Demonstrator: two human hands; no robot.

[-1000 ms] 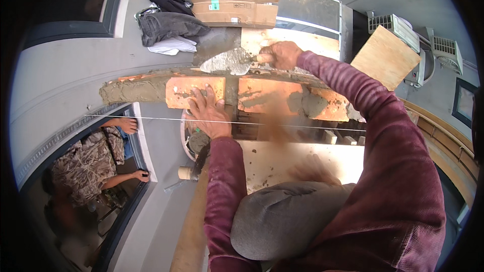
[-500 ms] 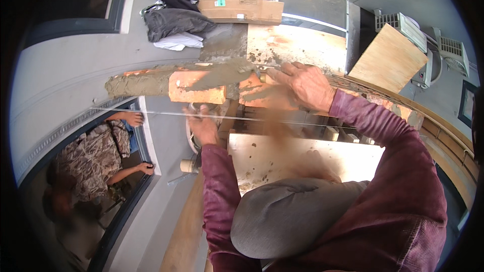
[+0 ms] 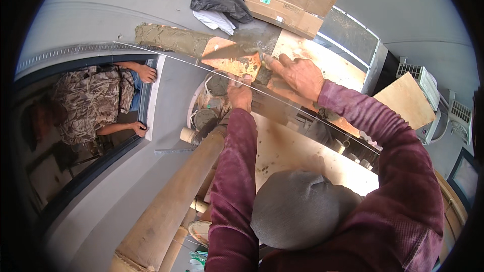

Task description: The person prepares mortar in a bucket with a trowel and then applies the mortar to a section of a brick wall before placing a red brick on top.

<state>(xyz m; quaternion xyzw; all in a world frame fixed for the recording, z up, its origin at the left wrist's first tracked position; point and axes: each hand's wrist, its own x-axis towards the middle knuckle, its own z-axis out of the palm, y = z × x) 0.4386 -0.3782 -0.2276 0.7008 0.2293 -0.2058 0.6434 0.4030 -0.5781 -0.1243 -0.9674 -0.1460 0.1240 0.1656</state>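
My right hand [image 3: 301, 76] is closed around the handle of a trowel [image 3: 238, 52], whose mortar-smeared blade reaches left over an orange brick [image 3: 217, 61]. That brick sits on a low, mortar-covered course. My left hand [image 3: 241, 94] is at the brick's near edge, fingers curled with the fingertips against it; part of the grip is hidden. A taut white string [image 3: 181, 60] crosses just in front of the brick. Grey mortar [image 3: 171, 38] coats the course to the left. More orange brick [image 3: 290, 90] shows beneath my right hand.
Two mortar-filled containers [image 3: 205, 119] stand below the left hand. At left, another person [image 3: 96, 103] holds a window frame [image 3: 153, 100]. Behind are a cardboard box [image 3: 292, 0] and dark clothes [image 3: 220, 4]. A wooden post [image 3: 171, 201] slants beside my left arm.
My view has turned, so the course now slopes down to the right. My left hand has come up to the brick's near edge and its spread fingers have curled. The right hand keeps the trowel.
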